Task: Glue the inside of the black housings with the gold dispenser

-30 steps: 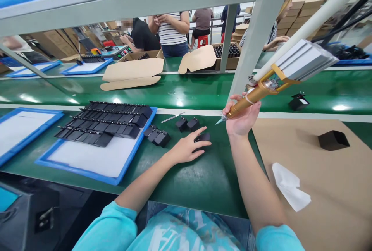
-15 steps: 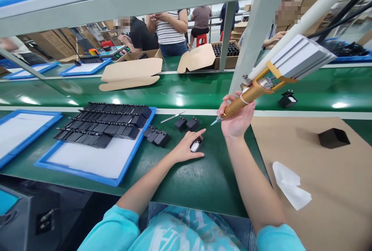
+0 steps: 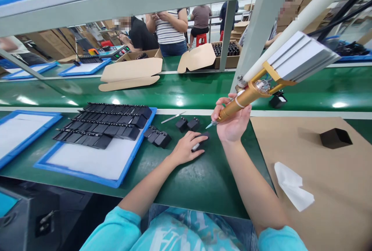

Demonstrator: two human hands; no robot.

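My left hand (image 3: 186,147) rests on the green work surface, thumb and fingers around a small black charger housing (image 3: 204,135) with a white part showing. Much of that housing is hidden under my fingers. In my right hand (image 3: 232,126) is a gold glue dispenser (image 3: 240,102), fingers wrapped about its barrel. Its pale blue nozzle tip (image 3: 209,125) points down and left, just above the housing. Two black chargers (image 3: 187,124) with pins up stand beyond my left hand, and several more (image 3: 157,136) sit in a short row to its left.
A blue-rimmed tray (image 3: 116,183) at left bears rows of black chargers (image 3: 101,123). A thin metal tool (image 3: 173,117) lies behind. On the brown cardboard (image 3: 308,138) at right are a black shell (image 3: 336,138) and white paper (image 3: 294,186). A charger (image 3: 278,100) sits on the green belt (image 3: 186,92).
My right hand has brought the dispenser left and slightly down, nearer the housing. The fingers of my left hand have closed in over it. The charger on the belt has shifted left.
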